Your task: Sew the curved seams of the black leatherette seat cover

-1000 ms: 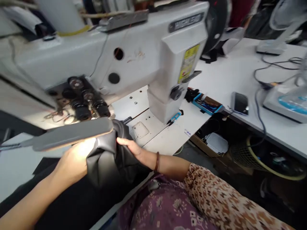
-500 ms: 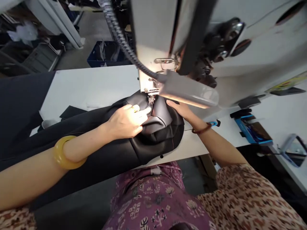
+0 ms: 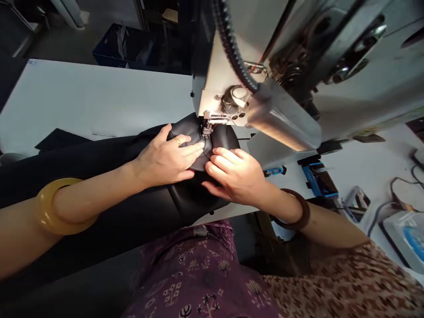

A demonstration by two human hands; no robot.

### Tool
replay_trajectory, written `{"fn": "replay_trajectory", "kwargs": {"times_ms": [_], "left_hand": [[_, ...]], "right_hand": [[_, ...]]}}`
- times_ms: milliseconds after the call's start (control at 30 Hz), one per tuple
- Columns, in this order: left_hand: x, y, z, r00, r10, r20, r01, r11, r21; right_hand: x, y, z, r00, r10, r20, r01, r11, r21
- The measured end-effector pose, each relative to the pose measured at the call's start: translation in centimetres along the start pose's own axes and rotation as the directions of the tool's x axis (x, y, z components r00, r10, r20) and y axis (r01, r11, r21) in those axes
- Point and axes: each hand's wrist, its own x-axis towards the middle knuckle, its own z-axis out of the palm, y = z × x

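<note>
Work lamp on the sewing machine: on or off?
On. Bright warm light falls on the left hand, right hand and black material right under the lamp.

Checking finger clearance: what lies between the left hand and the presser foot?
Only a short stretch of black material lies between the left hand and the presser foot, seen in the head view.

White table [image 3: 82, 97] spans left and middle. Grey floor [image 3: 49, 42] shows beyond its far edge, with a blue crate [image 3: 112, 48] standing there, just past that edge. Second white table [image 3: 374, 154] at right, cables [image 3: 402, 185] near its right edge. Lamp [image 3: 285, 117] on a ribbed neck throws warm light mid-table. Far room is dim.
</note>
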Motion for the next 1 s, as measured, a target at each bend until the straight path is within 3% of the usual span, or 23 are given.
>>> {"fn": "replay_trajectory", "kwargs": {"times_ms": [233,400,500,567,600,633,667,700,733,767,800,833,867,933,1000], "left_hand": [[0.6,0.3,-1.2,0.983,-0.085,0.165,0.101,0.99,-0.094],[0.8,0.4,-1.2,0.979,-0.103,0.174,0.097,0.994,0.045],[0.9,0.4,-1.3,0.984,-0.094,0.149,0.084,0.994,0.074],[1.0,0.3,-1.3,0.981,-0.108,0.161,0.1,0.993,0.058],[1.1,0.2,-1.3,0.979,-0.119,0.167,0.113,0.993,0.043],[1.2,0.1,-1.3,0.977,-0.129,0.168,0.127,0.992,0.027],[1.2,0.0,-1.2,0.978,-0.128,0.163,0.129,0.992,0.006],[1.3,-0.1,-1.0,0.982,-0.114,0.151,0.118,0.993,-0.02],[1.3,-0.2,-0.8,0.987,-0.088,0.137,0.096,0.994,-0.051],[1.3,-0.4,-0.6,0.991,-0.059,0.119,0.07,0.994,-0.085],[1.3,-0.5,-0.4,0.994,-0.035,0.102,0.047,0.992,-0.118],[1.3,-0.7,-0.3,0.996,-0.021,0.087,0.034,0.989,-0.146],[1.2,-0.8,-0.2,0.997,-0.021,0.077,0.033,0.985,-0.167],[1.2,-1.0,-0.3,0.997,-0.037,0.061,0.047,0.981,-0.188],[1.2,-1.1,-0.7,0.998,-0.039,0.043,0.046,0.979,-0.197]], "right_hand": [[-0.5,0.6,0.5,0.999,-0.023,-0.028,0.022,0.999,-0.035],[0.3,1.6,0.5,0.997,-0.017,-0.077,0.017,1.0,0.011],[0.0,1.9,0.5,0.996,0.04,-0.073,-0.03,0.989,0.144],[-1.0,2.4,1.1,0.983,0.165,-0.08,-0.129,0.932,0.337],[-1.8,2.8,1.7,0.954,0.283,-0.095,-0.213,0.87,0.445],[-2.7,3.2,2.5,0.893,0.437,-0.104,-0.316,0.775,0.547],[-3.6,3.8,3.5,0.792,0.605,-0.078,-0.427,0.642,0.637],[-4.5,4.4,4.8,0.654,0.757,-0.006,-0.533,0.466,0.706],[-5.3,4.9,6.2,0.517,0.846,0.129,-0.615,0.262,0.744],[-5.9,5.4,7.5,0.413,0.855,0.313,-0.664,0.048,0.746],[-6.3,5.8,8.8,0.359,0.802,0.478,-0.662,-0.142,0.736],[-6.5,6.0,9.9,0.355,0.714,0.604,-0.631,-0.294,0.718],[-6.4,6.2,10.8,0.383,0.618,0.686,-0.581,-0.416,0.699],[-5.7,6.3,11.6,0.447,0.467,0.763,-0.48,-0.594,0.645],[-4.9,6.1,11.1,0.42,0.368,0.829,-0.433,-0.722,0.54]]}}
